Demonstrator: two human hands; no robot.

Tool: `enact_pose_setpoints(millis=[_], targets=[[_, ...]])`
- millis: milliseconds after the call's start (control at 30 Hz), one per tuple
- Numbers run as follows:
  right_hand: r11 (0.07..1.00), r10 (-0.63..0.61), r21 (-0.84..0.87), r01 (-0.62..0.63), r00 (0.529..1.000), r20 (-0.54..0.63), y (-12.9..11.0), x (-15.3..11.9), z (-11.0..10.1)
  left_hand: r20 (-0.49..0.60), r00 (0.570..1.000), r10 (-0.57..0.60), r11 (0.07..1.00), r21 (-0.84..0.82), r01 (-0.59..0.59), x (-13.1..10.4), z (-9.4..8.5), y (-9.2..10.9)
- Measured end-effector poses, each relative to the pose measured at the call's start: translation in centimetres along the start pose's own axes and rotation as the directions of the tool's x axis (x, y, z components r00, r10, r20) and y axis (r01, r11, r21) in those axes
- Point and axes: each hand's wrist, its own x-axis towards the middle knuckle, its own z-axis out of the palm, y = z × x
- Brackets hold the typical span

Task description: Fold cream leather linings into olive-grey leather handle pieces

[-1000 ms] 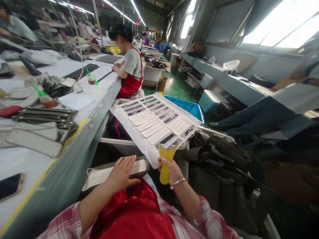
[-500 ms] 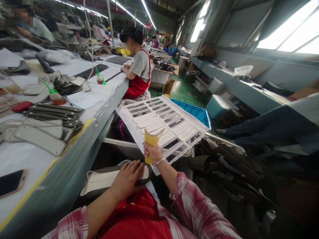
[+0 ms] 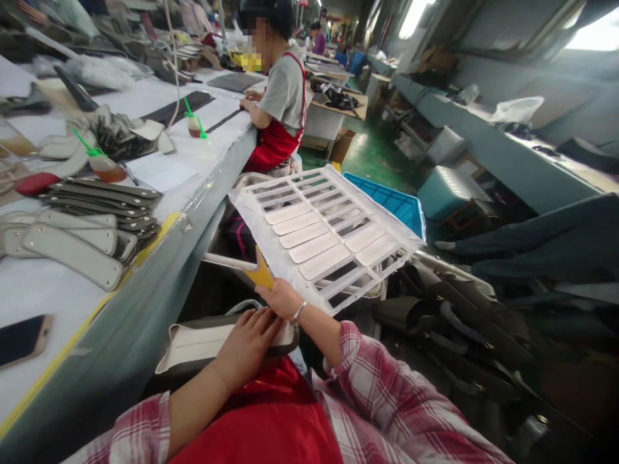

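My left hand [image 3: 247, 340] lies flat, fingers stretched out, on a dark bag piece with a cream panel [image 3: 200, 343] across my lap. My right hand [image 3: 283, 299] grips a yellow scraper [image 3: 262, 270] with a flared, notched end pointing up and left. That hand is just above my left fingertips; whether they touch, I cannot tell. Beyond it, a white slatted rack [image 3: 333, 235] carries several cream oblong strips [image 3: 316, 260]. The lower part of the scraper is hidden in my right hand.
On the left table [image 3: 193, 193] are stacked grey oblong pieces [image 3: 77, 251], a phone [image 3: 24, 338] and green-tipped glue bottles [image 3: 104, 166]. A co-worker [image 3: 283, 96] in a red apron works at its edge. A blue crate [image 3: 387, 200] stands behind the rack; dark bags [image 3: 464, 316] lie right.
My right hand has moved down and left, close to my left hand, and the scraper has tilted left. My left hand stays on the bag piece. The view has tipped downward.
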Motion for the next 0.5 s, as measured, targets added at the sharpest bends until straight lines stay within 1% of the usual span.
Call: enact_pose_setpoints(millis=[33, 100, 167, 233, 300, 367, 500], targets=[[1.0, -0.003, 0.018, 0.003, 1.0, -0.02, -0.1, -0.2, 0.0, -0.005, 1.0, -0.002, 1.0, -0.001, 0.002, 0.0, 0.0, 0.0], [0.986, 0.038, 0.165, -0.018, 0.992, -0.123, -0.2, -0.8, -0.2, -0.018, 1.0, -0.004, 1.0, 0.0, 0.004, -0.1, 0.0, 0.1], [0.934, 0.129, 0.354, -0.035, 0.961, -0.245, -0.1, -1.7, -0.7, -0.027, 1.0, -0.005, 1.0, 0.011, 0.006, -0.3, 0.0, 0.2], [0.883, 0.201, 0.469, -0.027, 0.924, -0.325, -0.1, -2.6, -1.4, -0.021, 1.0, -0.008, 0.999, 0.037, 0.009, -0.4, -0.1, 0.4], [0.866, 0.217, 0.5, -0.009, 0.908, -0.359, -0.1, -3.4, -1.9, -0.004, 1.0, -0.01, 0.998, 0.066, 0.01, -0.4, -0.1, 0.6], [0.838, 0.236, 0.545, 0.011, 0.894, -0.381, -0.3, -4.0, -1.9, 0.007, 1.0, -0.011, 0.997, 0.078, 0.011, -0.4, -0.2, 0.7], [0.78, 0.293, 0.625, 0.044, 0.855, -0.427, -0.2, -4.4, -0.9, 0.003, 1.0, -0.005, 0.998, 0.066, 0.005, -0.2, -0.1, 0.6]])
